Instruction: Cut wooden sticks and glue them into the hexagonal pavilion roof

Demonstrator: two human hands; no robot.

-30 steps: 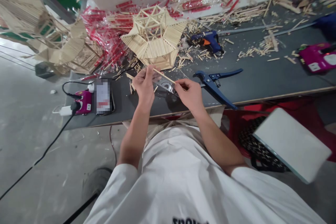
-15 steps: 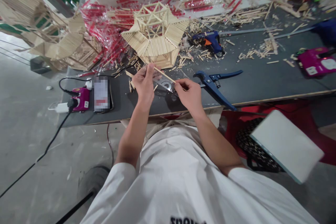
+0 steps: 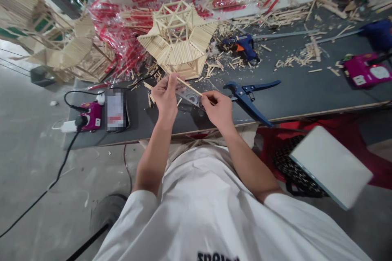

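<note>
A thin wooden stick (image 3: 190,86) runs slantwise between my two hands. My left hand (image 3: 165,91) pinches its far left end, together with a clear plastic set square (image 3: 192,98) lying along the stick. The fingers of my right hand (image 3: 218,107) are closed on the stick's lower right end. Just beyond my hands stands a pavilion model (image 3: 183,53) built of such sticks, with flared roof panels and an open frame on top. A blue-handled pipe cutter (image 3: 248,100) lies open on the table right of my right hand.
On the grey table (image 3: 294,100) lie a blue glue gun (image 3: 247,47), scattered stick offcuts, red-and-clear wrappers (image 3: 122,36) and a phone (image 3: 116,110). Purple power adapters (image 3: 92,117) sit at both sides. Another stick model (image 3: 70,53) stands at the left. A laptop-like slab (image 3: 330,167) rests below right.
The whole view has shifted slightly, so things sit a little further left. Both hands keep their hold on the stick and set square, with hardly any movement between them.
</note>
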